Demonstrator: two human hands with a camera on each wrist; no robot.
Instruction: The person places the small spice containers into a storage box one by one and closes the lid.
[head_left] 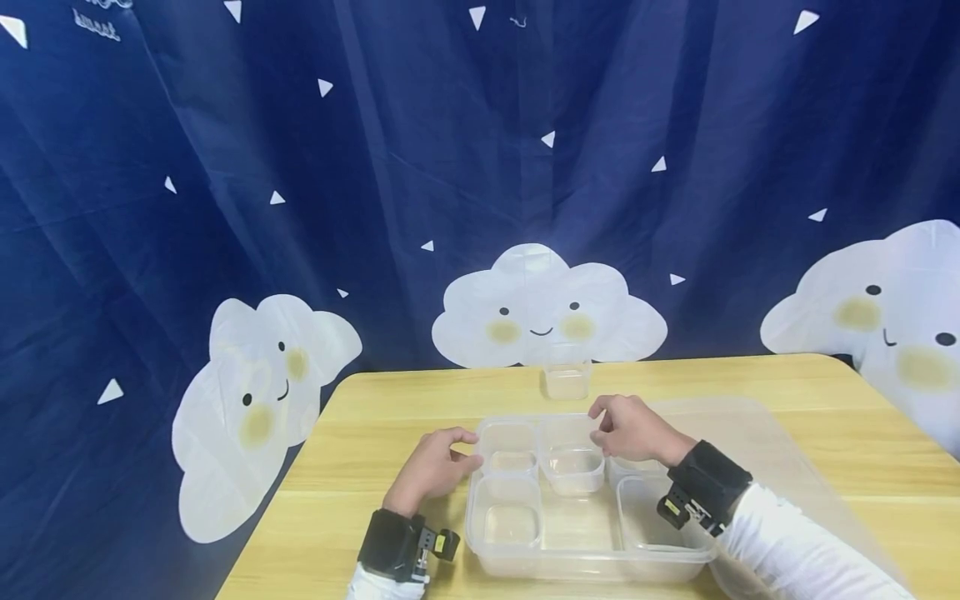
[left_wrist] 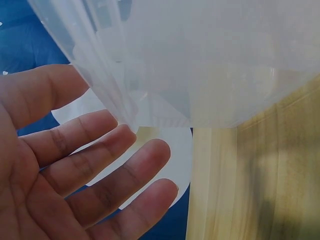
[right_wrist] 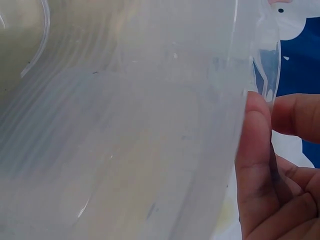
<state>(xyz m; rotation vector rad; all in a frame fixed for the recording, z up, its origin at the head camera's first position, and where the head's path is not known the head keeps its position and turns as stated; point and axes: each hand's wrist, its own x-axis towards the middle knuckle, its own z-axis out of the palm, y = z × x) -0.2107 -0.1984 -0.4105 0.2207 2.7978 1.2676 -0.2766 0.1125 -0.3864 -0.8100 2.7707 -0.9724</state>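
A large clear plastic box on the table holds several small clear containers, among them one at its back left and one at its front left. My right hand pinches the right rim of the back middle small container between thumb and index finger. That container overlaps the gap in front of it in the head view. In the right wrist view the thumb and index finger meet at a thin clear rim. At the box's back left corner is my left hand, fingers loosely extended beside the wall.
Another small clear container stands behind the box near the table's back edge. A flat translucent sheet or lid lies to the right, under my right forearm. A blue curtain with clouds hangs behind the wooden table.
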